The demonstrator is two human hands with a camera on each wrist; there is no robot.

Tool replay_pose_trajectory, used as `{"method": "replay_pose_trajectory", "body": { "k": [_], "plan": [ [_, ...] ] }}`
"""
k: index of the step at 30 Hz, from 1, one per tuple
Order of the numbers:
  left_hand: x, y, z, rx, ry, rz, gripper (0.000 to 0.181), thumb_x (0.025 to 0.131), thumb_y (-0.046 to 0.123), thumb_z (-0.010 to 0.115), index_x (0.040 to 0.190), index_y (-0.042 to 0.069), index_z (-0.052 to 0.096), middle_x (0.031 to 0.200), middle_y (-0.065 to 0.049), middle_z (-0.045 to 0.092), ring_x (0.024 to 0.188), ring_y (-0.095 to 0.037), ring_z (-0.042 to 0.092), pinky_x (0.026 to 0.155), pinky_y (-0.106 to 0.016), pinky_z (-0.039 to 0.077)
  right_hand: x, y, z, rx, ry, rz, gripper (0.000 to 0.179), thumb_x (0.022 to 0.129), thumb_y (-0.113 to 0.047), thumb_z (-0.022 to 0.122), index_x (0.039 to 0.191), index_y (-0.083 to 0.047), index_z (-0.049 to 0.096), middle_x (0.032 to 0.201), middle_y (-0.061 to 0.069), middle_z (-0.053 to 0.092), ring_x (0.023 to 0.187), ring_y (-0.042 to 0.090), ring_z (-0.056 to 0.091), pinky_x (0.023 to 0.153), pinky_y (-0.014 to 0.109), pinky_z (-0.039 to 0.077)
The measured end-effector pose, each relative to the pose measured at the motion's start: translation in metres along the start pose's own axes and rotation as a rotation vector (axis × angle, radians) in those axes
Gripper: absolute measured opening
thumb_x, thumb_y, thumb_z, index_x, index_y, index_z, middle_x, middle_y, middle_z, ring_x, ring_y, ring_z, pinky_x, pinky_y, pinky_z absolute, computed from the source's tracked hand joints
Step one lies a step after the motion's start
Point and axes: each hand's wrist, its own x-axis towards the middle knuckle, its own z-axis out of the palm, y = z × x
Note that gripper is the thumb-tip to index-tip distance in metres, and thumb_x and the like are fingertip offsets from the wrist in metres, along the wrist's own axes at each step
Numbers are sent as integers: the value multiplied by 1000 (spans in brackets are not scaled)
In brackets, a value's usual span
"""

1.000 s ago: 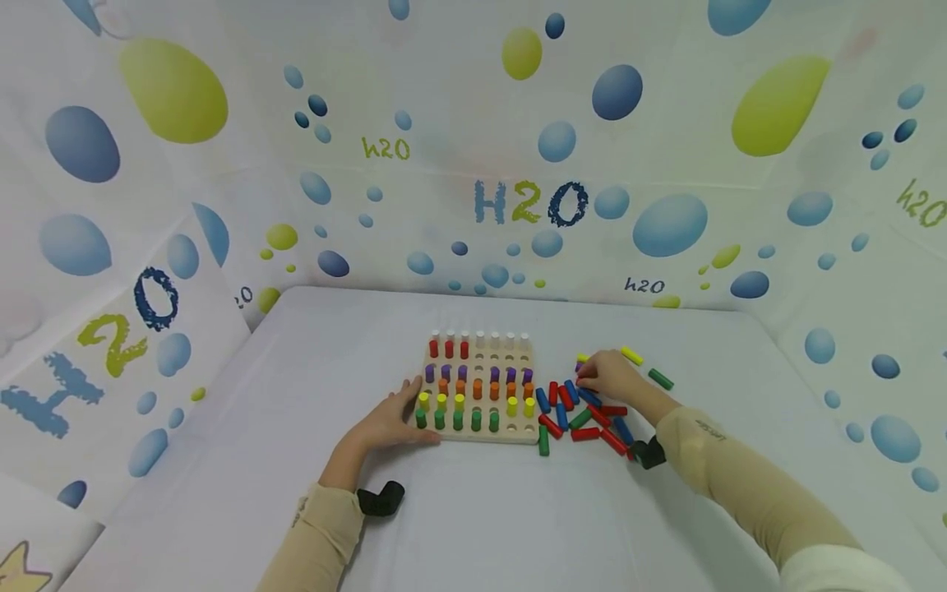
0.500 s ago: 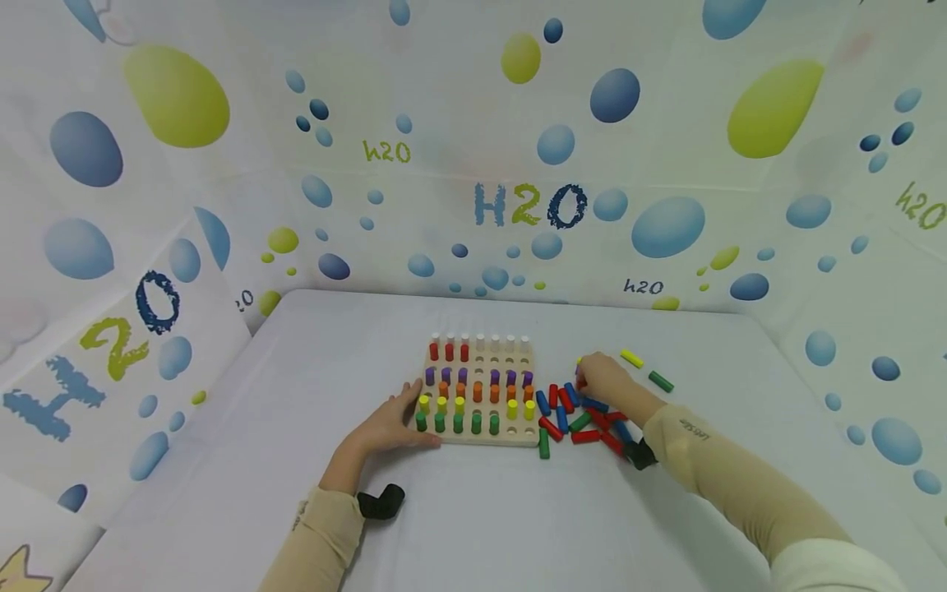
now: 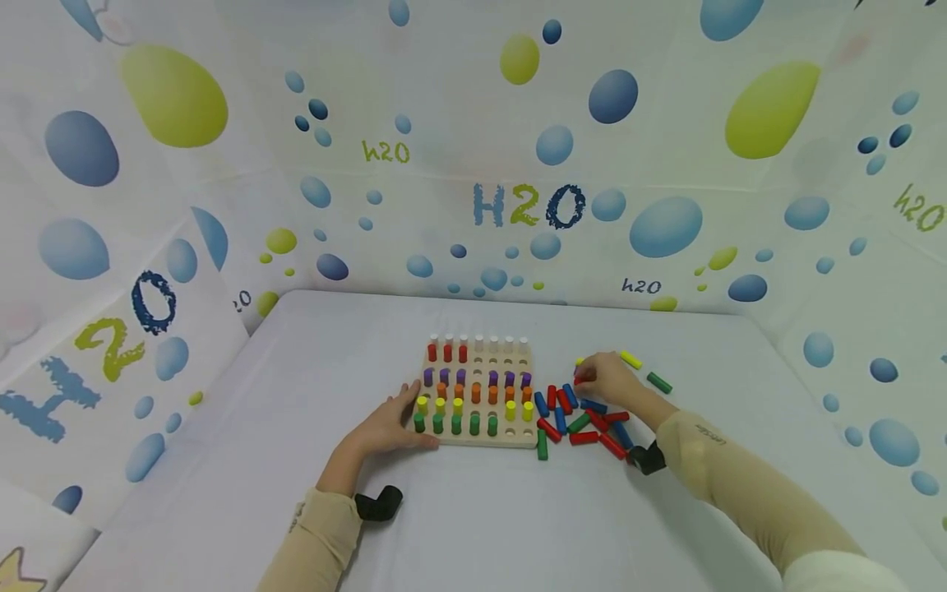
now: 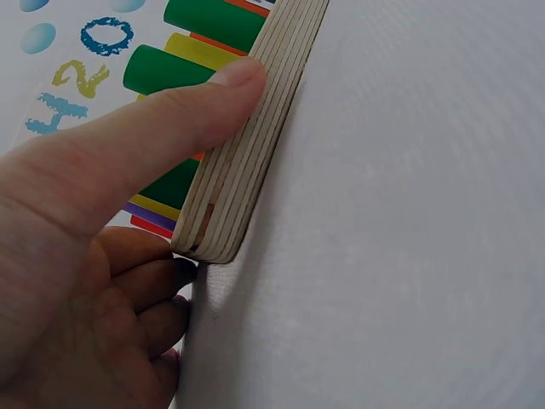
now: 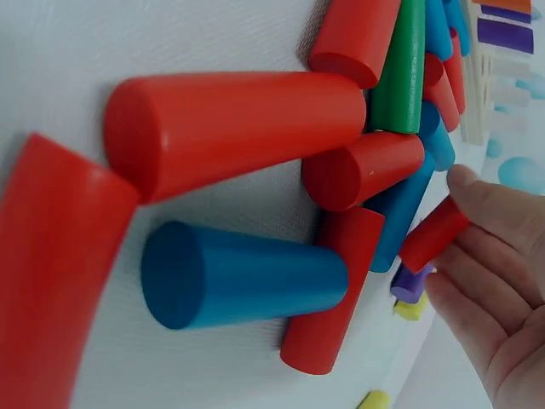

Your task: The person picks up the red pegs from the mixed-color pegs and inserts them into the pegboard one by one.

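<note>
A wooden pegboard [image 3: 481, 442] carries rows of white, red, purple, orange, yellow and green pegs, with some bare holes among them. My left hand [image 3: 385, 423] holds its near left corner. In the left wrist view the thumb [image 4: 183, 115] lies along the layered front edge, with the other fingers bent at the side. Right of the board, my right hand [image 3: 610, 380] pinches a red peg [image 5: 434, 233] between thumb and fingers, above the far end of the loose pegs. A purple peg [image 5: 410, 284] and a yellow peg [image 5: 410, 308] lie just beyond those fingers.
Loose red, blue and green pegs lie in a heap [image 3: 584, 438] against the board's right side. Farther back are a yellow peg [image 3: 630, 360] and a green peg [image 3: 659, 382]. The white-covered table [image 3: 473, 526] ends at a printed curtain [image 3: 414, 205].
My right hand dips slightly left, then shifts back, staying over the far end of the heap. A blue peg below it has turned a little. My left hand keeps its place on the board.
</note>
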Motion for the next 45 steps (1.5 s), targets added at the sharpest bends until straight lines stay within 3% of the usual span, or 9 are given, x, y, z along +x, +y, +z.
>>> {"method": "replay_pose_trajectory", "body": {
  "k": [11, 19, 35, 45],
  "plan": [
    [0, 1, 0, -1, 3, 8, 115, 60, 50, 80, 147, 11, 15, 150, -19, 7, 135, -42, 4, 106, -59, 11, -6, 17, 3, 319, 57, 48, 24, 83, -17, 68, 100, -1, 67, 93, 10, 68, 88, 24, 63, 80, 36, 52],
    [-1, -1, 1, -1, -3, 0, 115, 61, 50, 80, 147, 12, 14, 151, -18, 7, 135, -42, 4, 105, -59, 10, -12, 26, 4, 528, 61, 120, 36, 84, -25, 67, 110, -1, 63, 108, 14, 65, 103, 29, 59, 90, 41, 46],
    [0, 1, -1, -1, 2, 17, 114, 61, 49, 80, 147, 10, 15, 150, -19, 7, 136, -41, 3, 106, -57, 9, -14, 23, 0, 696, 13, 92, 49, 84, -32, 66, 119, 1, 56, 117, 17, 60, 107, 28, 57, 90, 37, 46],
    [0, 0, 0, -5, -2, 21, 114, 62, 48, 80, 147, 10, 14, 150, -20, 7, 136, -41, 3, 106, -57, 9, -5, 9, 1, 707, -17, 108, 48, 84, -34, 66, 121, -4, 56, 118, 14, 60, 111, 28, 55, 92, 39, 45]
  ]
}}
